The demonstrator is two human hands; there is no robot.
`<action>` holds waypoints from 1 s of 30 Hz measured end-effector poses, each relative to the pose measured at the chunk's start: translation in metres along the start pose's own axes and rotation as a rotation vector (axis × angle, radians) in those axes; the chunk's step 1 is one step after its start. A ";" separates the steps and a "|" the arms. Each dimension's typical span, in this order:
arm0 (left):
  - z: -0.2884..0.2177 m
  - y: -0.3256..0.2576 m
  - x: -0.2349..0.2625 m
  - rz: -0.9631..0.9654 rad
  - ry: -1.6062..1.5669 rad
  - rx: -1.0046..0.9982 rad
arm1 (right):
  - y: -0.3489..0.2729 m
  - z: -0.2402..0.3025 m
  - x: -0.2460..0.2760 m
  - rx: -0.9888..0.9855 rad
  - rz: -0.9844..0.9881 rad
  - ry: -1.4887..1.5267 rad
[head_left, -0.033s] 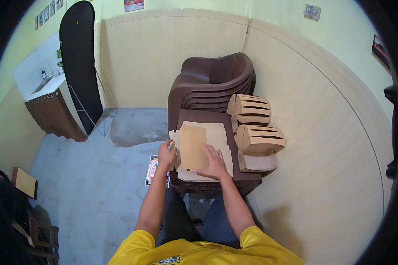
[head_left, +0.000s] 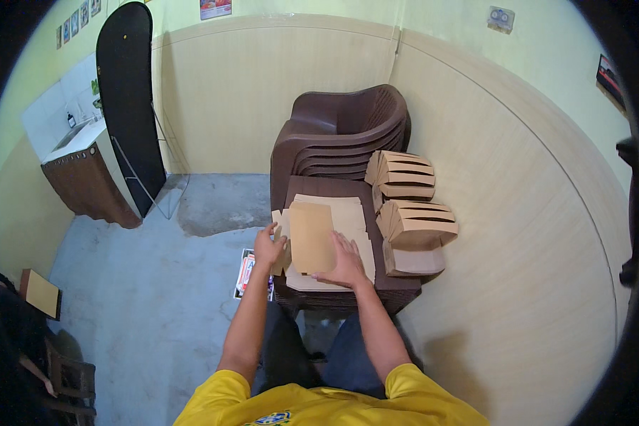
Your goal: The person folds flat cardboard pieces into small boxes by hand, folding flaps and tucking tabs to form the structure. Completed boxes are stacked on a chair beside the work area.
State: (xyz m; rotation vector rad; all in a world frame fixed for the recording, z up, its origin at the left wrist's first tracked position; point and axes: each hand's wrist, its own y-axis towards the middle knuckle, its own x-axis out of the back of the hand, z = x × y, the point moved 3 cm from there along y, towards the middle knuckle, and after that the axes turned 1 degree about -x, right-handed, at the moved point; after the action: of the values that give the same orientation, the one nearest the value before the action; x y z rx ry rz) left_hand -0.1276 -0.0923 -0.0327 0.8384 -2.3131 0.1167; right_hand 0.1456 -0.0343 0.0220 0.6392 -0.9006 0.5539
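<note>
**One flat blank in hand, folded boxes piled at the right**

At the centre of the frame a brown cardboard blank (head_left: 311,236) lies on a stack of pale flat sheets (head_left: 355,213) on the seat of a stack of dark brown plastic chairs (head_left: 344,128). The left hand (head_left: 268,248) pinches a side flap of the blank at its left edge, fingers curled round it. The right hand (head_left: 346,261) lies spread and flat, pressing the lower right part down. The blank looks unfolded as yet, so I judge this piece barely begun, with the sheets beneath untouched.

Right of centre, folded cardboard boxes (head_left: 405,177) sit in two leaning rows, with one more box (head_left: 413,261) below them; these appear finished.

On the floor left of the chairs lies a small red and white printed packet (head_left: 246,273). A picture poster (head_left: 214,8) hangs at the top edge, a small grey wall plate (head_left: 500,18) at upper right, and a brown flat envelope (head_left: 41,292) leans at lower left.
</note>
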 end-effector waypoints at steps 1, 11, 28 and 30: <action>-0.001 -0.004 0.002 -0.064 -0.078 -0.039 | 0.000 -0.003 -0.003 -0.017 -0.038 0.038; -0.034 -0.035 0.033 -0.210 -0.375 -0.014 | 0.010 0.000 -0.004 -0.026 -0.245 0.359; -0.083 -0.129 0.050 -0.110 0.051 -0.192 | 0.038 -0.017 0.043 0.106 -0.057 -0.002; -0.085 -0.132 0.050 -0.182 0.000 -0.251 | 0.028 -0.033 0.027 0.095 0.129 0.104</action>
State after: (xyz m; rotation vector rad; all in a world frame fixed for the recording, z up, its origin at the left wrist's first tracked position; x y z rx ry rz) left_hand -0.0300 -0.1990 0.0462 0.9118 -2.1817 -0.2476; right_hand 0.1582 0.0131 0.0373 0.6353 -0.8247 0.7426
